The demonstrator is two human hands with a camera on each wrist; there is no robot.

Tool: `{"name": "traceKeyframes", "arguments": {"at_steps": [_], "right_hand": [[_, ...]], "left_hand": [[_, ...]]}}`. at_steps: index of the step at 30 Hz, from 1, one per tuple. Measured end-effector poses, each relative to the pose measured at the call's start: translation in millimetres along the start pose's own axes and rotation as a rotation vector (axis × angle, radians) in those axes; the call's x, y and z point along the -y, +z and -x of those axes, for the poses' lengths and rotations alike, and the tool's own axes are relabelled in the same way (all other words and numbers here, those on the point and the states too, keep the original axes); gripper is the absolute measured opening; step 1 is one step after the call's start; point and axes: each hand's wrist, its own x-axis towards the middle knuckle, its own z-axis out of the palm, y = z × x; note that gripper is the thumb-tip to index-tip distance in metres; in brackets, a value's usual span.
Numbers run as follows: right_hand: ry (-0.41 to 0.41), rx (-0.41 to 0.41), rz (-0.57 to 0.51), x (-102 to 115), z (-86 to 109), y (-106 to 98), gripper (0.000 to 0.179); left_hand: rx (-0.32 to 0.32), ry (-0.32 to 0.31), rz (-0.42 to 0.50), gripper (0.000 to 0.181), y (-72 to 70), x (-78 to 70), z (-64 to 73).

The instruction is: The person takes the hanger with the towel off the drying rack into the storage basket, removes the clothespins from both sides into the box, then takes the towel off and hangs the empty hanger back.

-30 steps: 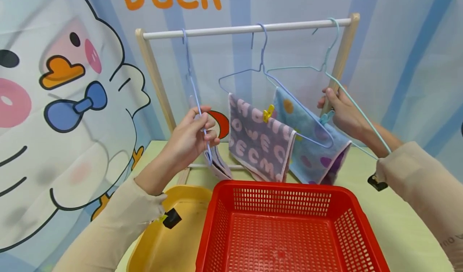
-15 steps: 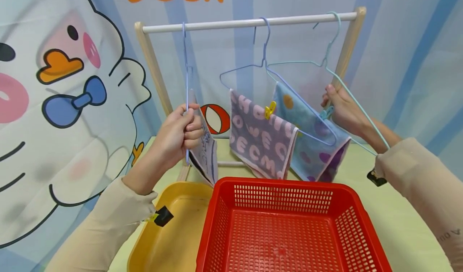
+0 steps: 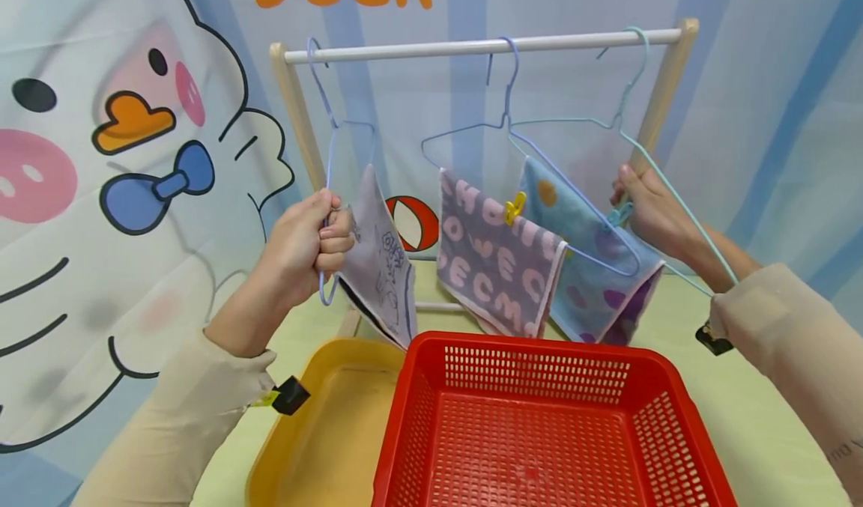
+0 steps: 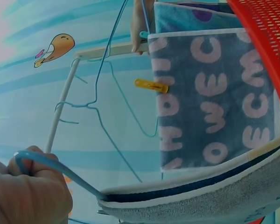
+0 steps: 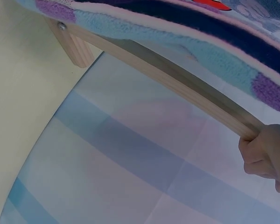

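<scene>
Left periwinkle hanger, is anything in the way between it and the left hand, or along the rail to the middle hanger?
Nothing visible either way. The left hand grips the left periwinkle hanger directly, and nothing shows on the white rail between its hook and that of the middle hanger.

gap beside held hanger [image 3: 331, 151]; basket [image 3: 539, 347] below

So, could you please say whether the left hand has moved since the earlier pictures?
Yes, the left hand has moved left in the head view, away from the printed ball.
</scene>
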Motion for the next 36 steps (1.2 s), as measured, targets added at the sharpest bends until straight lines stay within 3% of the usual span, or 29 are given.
{"name": "traceKeyframes", "arguments": {"at_steps": [9,19,27,36], "right_hand": [[-0.007,0.011,-0.035,-2,0.3,-5,0.035],[0.026,0.023,-0.031,-2,-2.1,-6,0.037],[0.042,0.032,-0.002,-6,-2.5,-9,0.036],[0.034,0.028,-0.021,-9,-5.1,-13,0.036]], "left_hand": [[0.102,0.047,-0.025,0.026,-3.7,-16.9,12.6],[0.151,0.089,-0.253,0.029,-15.6,-37.0,34.3],[0.118,0.114,-0.497,0.035,-11.6,-52.7,61.2],[0.039,0.197,-0.782,0.034,-3.6,-69.4,86.8]]}}
